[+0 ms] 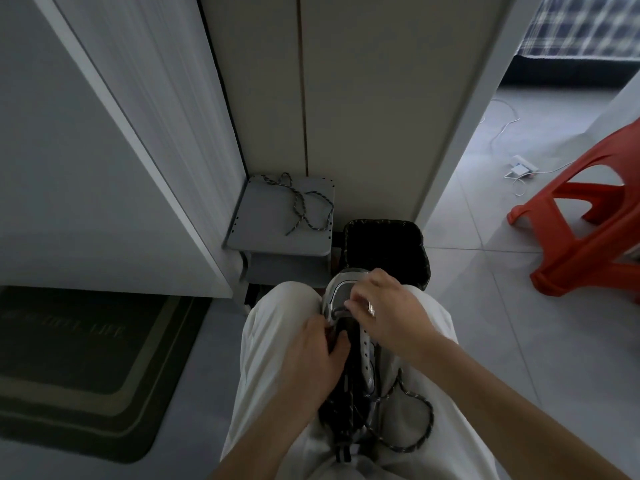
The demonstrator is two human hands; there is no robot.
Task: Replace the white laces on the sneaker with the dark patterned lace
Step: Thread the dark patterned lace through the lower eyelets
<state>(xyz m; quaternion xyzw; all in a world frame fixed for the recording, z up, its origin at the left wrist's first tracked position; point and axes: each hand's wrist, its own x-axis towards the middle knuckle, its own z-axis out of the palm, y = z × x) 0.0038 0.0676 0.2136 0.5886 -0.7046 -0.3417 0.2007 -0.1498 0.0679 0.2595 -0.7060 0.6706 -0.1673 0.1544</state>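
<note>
A white and grey sneaker [366, 353] lies between my knees on my lap, toe pointing away. My left hand [313, 358] grips its left side by the tongue. My right hand [384, 308] pinches something small at the lowest eyelets near the toe; what it pinches is hidden under the fingers. A dark patterned lace [420, 424] runs down the shoe and loops over my right thigh. A second dark patterned lace [301, 202] lies loose on the small grey stool [256, 233]. No white lace shows.
A black bin [415, 244] stands right behind the sneaker's toe, next to the grey stool. A red plastic stool [581, 233] stands at the right. A dark doormat [86, 368] lies at the left. A charger and white cable [521, 168] lie on the tiles.
</note>
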